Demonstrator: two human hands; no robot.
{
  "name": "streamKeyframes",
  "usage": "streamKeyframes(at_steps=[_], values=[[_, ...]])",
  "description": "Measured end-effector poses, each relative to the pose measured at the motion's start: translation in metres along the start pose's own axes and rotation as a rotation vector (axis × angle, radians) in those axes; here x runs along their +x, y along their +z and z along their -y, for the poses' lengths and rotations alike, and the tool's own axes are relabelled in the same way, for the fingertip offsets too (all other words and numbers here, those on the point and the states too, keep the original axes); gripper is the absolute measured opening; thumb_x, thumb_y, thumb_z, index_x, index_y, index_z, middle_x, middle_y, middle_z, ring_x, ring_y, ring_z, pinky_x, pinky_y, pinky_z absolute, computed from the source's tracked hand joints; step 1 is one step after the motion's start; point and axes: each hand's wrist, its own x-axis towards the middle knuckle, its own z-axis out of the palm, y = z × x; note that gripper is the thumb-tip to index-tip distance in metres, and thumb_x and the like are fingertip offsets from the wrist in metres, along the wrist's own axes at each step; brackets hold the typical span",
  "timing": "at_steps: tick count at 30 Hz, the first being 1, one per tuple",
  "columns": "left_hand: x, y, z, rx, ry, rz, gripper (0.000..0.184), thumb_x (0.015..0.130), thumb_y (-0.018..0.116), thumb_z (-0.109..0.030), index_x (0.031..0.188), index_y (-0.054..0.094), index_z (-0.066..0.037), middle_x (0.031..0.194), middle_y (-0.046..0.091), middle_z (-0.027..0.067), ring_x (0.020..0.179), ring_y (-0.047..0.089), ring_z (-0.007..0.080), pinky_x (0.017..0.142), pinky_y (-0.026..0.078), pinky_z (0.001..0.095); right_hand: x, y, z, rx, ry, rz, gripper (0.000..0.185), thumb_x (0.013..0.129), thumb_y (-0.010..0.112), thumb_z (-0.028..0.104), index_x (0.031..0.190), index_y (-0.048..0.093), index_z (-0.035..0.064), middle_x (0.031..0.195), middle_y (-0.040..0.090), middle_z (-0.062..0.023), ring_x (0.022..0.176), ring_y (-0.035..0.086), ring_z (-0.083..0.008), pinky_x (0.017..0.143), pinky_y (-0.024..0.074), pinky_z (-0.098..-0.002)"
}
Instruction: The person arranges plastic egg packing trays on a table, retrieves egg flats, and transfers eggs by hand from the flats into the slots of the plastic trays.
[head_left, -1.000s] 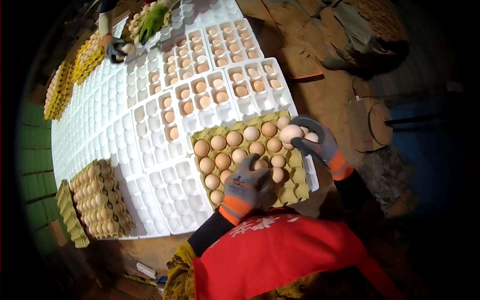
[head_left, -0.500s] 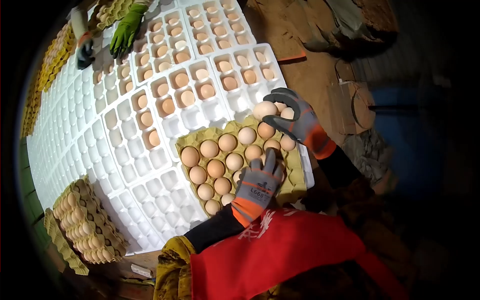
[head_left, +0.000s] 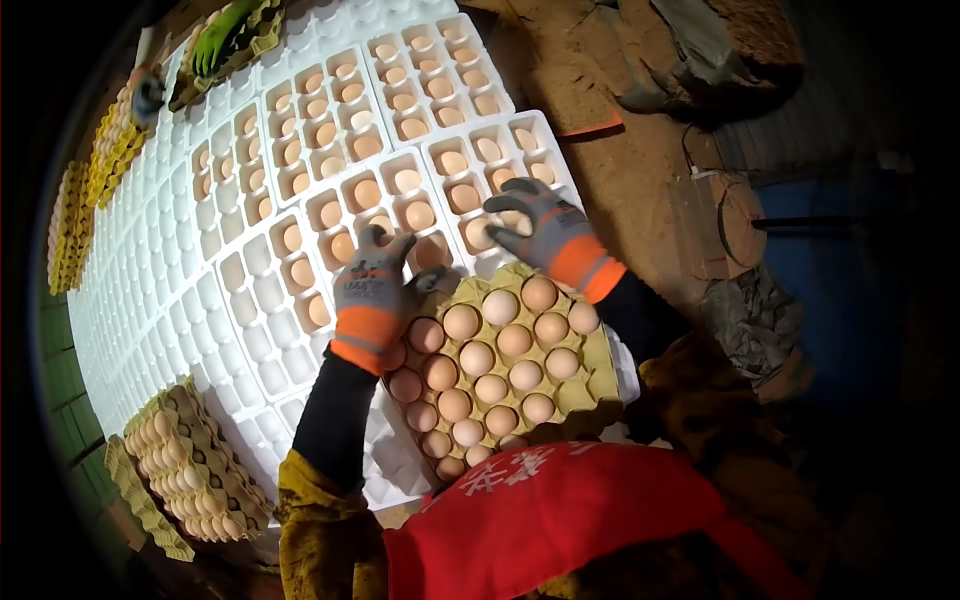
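Both my hands wear grey gloves with orange cuffs. My left hand is over a white foam tray, its fingers apart around a compartment, with eggs at its fingertips. My right hand reaches into the foam tray to the right, its fingers curled round an egg; another egg lies in a compartment beside its thumb. Nearest my body, a yellowish pulp tray holds several brown eggs and overlaps the foam trays.
Foam trays spread leftward. Stacked pulp trays of eggs stand at lower left, yellow trays at the far left edge. A co-worker's green-gloved hand and dark-gloved hand are at upper left.
Both my hands have moved from the pulp tray to the foam trays. More eggs sit in the near foam compartments. The co-worker's hands have shifted up and left, and a pulp tray there has moved.
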Motion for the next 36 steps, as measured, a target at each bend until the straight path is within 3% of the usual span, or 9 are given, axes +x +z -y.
streamKeyframes(at_steps=[1,5,9,12,15,20,24,32,36], values=[[-0.003,-0.01,0.0,0.026,-0.027,0.073,0.041,0.082,0.077,-0.03,0.118,0.069,-0.012,0.114,0.059,0.0155,0.098,0.065,0.0336,0.081,0.054,0.0417,0.002,0.003,-0.012,-0.044,-0.122,-0.171,0.035,0.085,0.071,0.032,0.114,0.069,0.0126,0.12,0.067,-0.0048,0.099,0.068,-0.0232,0.085,0.0547,-0.0401],[-0.02,-0.004,0.037,-0.199,0.037,-0.014,0.036,0.088,0.068,-0.014,0.124,0.067,-0.015,0.11,0.066,0.0095,0.089,0.064,0.0271,0.08,0.052,0.0383,0.015,-0.02,-0.052,0.724,0.272,0.252,0.027,0.094,0.069,0.021,0.12,0.069,0.0145,0.096,0.069,-0.0023,0.07,0.058,-0.0079,0.063,0.0506,-0.0225],[-0.022,-0.005,0.068,-0.823,-0.158,-0.231,0.042,0.087,0.063,0.001,0.129,0.064,-0.008,0.122,0.065,0.0075,0.105,0.059,0.0186,0.098,0.046,0.0327,0.011,-0.016,-0.07,0.802,0.014,-0.162,0.032,0.095,0.063,0.006,0.126,0.065,0.0068,0.117,0.066,-0.0058,0.104,0.062,-0.0124,0.088,0.0515,-0.0264],[-0.025,0.002,0.085,-0.573,0.042,-0.156,0.041,0.089,0.062,0.001,0.13,0.063,-0.007,0.127,0.063,0.0091,0.122,0.056,0.0228,0.105,0.042,0.0347,0.005,-0.007,-0.072,-0.215,-0.387,-0.187,0.037,0.091,0.065,0.003,0.128,0.064,0.0075,0.13,0.062,-0.0099,0.118,0.059,-0.0218,0.097,0.0505,-0.0335],[-0.028,-0.004,0.078,-0.243,0.156,-0.249,0.042,0.092,0.061,0.001,0.133,0.06,-0.005,0.132,0.061,0.0106,0.126,0.055,0.0229,0.106,0.042,0.0343,-0.006,-0.018,-0.055,0.636,-0.004,-0.109,0.036,0.091,0.065,0.007,0.126,0.066,0.0127,0.128,0.062,-0.0114,0.116,0.061,-0.0266,0.097,0.0509,-0.0383],[-0.05,-0.004,0.071,-0.741,-0.201,-0.45,0.032,0.097,0.058,-0.003,0.129,0.062,0.0,0.128,0.065,0.0101,0.12,0.058,0.0187,0.103,0.045,0.0323,-0.009,-0.022,-0.031,-0.15,-0.153,0.098,0.044,0.082,0.077,0.036,0.118,0.067,0.0125,0.116,0.062,-0.0143,0.105,0.063,-0.0311,0.088,0.0522,-0.0404],[-0.092,-0.009,0.069,-0.866,-0.309,-0.459,0.029,0.1,0.055,-0.004,0.127,0.062,0.003,0.125,0.067,0.0108,0.115,0.062,0.0164,0.101,0.047,0.0298,0.009,-0.001,-0.025,-0.401,-0.064,0.09,0.036,0.085,0.07,0.034,0.112,0.061,0.0117,0.114,0.062,-0.013,0.105,0.063,-0.0339,0.089,0.0504,-0.0441],[-0.165,-0.013,0.05,-0.913,-0.439,-0.357,0.028,0.1,0.056,-0.003,0.127,0.062,0.003,0.123,0.067,0.0097,0.113,0.062,0.0145,0.098,0.048,0.0288,-0.012,-0.009,-0.036,0.0,-0.191,-0.118,0.015,0.084,0.066,0.016,0.098,0.071,0.0148,0.118,0.063,-0.0098,0.103,0.062,-0.0336,0.089,0.0518,-0.0397],[-0.207,0.004,0.027,-0.898,-0.444,-0.306,0.031,0.101,0.056,-0.005,0.131,0.059,0.002,0.125,0.066,0.0109,0.113,0.061,0.0148,0.098,0.048,0.0292,-0.099,-0.053,-0.019,0.422,0.044,-0.216,0.031,0.093,0.06,0.006,0.124,0.062,0.004,0.126,0.063,-0.0115,0.113,0.061,-0.0231,0.097,0.0493,-0.0346]])
